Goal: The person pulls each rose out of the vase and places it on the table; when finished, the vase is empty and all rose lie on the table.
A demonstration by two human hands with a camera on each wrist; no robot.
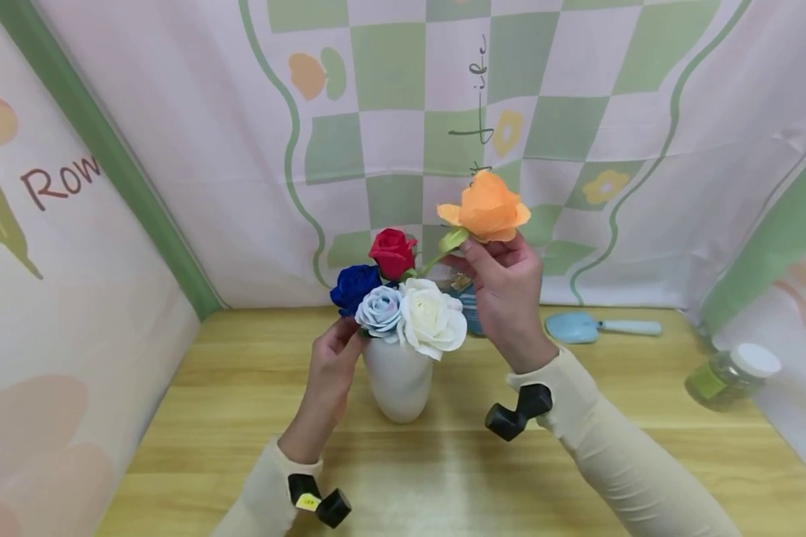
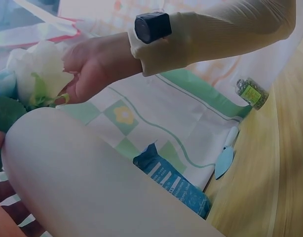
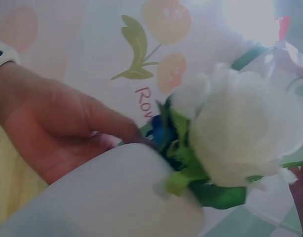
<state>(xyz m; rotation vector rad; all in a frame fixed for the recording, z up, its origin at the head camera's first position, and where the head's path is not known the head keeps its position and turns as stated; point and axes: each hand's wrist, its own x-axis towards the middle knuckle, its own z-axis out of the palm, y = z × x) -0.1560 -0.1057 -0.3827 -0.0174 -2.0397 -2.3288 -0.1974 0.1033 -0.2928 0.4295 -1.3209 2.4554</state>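
A white vase (image 1: pixel 398 384) stands upright, holding a red rose (image 1: pixel 393 253), a dark blue rose (image 1: pixel 354 289), a light blue rose (image 1: pixel 380 312) and a white rose (image 1: pixel 433 319). My left hand (image 1: pixel 330 365) grips the vase at its upper left side, fingertips right at the rim below the blue blooms. Just under its bloom, an orange rose (image 1: pixel 489 209) is pinched by my right hand (image 1: pixel 508 294), above and right of the vase. Its green stem slants down left behind the white rose, where its lower end is hidden.
Behind my right hand, partly covered, stands a blue packet (image 2: pixel 177 190). A light blue hand trowel (image 1: pixel 574 327) lies at the back right of the wooden table (image 1: pixel 242 418). Farther right is a white-lidded jar (image 1: pixel 728 379). Patterned cloth (image 1: pixel 389 67) hangs behind the table.
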